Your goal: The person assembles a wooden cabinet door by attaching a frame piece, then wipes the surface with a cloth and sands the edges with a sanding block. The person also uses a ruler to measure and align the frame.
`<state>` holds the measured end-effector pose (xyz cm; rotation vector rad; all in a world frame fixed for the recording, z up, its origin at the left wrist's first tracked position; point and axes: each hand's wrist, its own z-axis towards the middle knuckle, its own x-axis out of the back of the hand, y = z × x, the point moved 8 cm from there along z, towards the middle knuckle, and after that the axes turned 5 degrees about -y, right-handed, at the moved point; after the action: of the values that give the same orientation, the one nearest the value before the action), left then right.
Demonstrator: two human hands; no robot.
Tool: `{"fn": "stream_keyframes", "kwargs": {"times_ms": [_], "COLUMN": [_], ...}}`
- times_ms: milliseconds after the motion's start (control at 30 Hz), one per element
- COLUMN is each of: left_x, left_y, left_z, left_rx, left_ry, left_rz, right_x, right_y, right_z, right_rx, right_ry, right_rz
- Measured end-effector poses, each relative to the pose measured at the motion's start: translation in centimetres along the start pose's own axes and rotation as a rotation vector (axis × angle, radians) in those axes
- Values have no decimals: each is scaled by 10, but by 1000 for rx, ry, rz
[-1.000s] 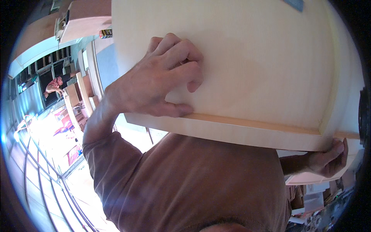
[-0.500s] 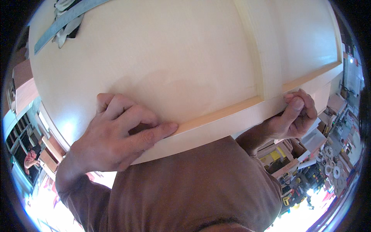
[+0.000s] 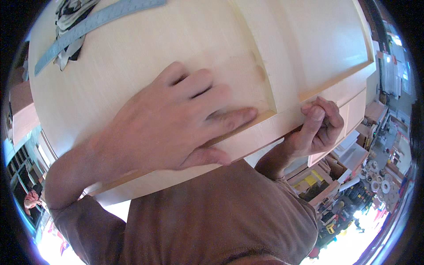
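Observation:
A pale wooden framed panel (image 3: 145, 57) lies before me, with a raised rail (image 3: 274, 128) along its near edge and a crosspiece (image 3: 282, 66) running away from it. My left hand (image 3: 168, 115) is spread over the near edge. Its index finger points along the rail's inner edge, close to the crosspiece, and the thumb rests lower on the rail. Farther right, my right hand (image 3: 322, 123) is closed at the rail's outer edge, thumb against curled fingers. Whatever it may hold is hidden.
A metal ruler (image 3: 97, 26) lies across a crumpled black-and-white cloth item (image 3: 68, 59) at the panel's far left. Below right are another pale framed panel (image 3: 340, 128), an open box (image 3: 313, 185) and several tape-like rolls (image 3: 384, 185). Another person (image 3: 32, 199) is far off at left.
My left hand has slid right along the rail towards the crosspiece, its fingers more stretched out. The panel, ruler and right hand have shifted in view; the right hand stays closed.

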<state>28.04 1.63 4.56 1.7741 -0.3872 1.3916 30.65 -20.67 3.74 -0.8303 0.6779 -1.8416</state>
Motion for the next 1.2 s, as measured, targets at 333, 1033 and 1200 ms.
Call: {"fn": "stream_keyframes", "kwargs": {"times_ms": [333, 1033, 1200], "left_x": [3, 12, 12], "left_y": [-3, 4, 5], "left_z": [5, 15, 18], "left_rx": [-76, -105, -112], "left_ry": [-54, -49, -25], "left_rz": [130, 221, 195], "right_x": [-4, -6, -8], "right_y": [-1, -1, -3], "right_z": [0, 4, 6], "right_rx": [49, 38, 24], "right_ry": [-23, -42, -20], "right_rz": [56, 33, 27]}}
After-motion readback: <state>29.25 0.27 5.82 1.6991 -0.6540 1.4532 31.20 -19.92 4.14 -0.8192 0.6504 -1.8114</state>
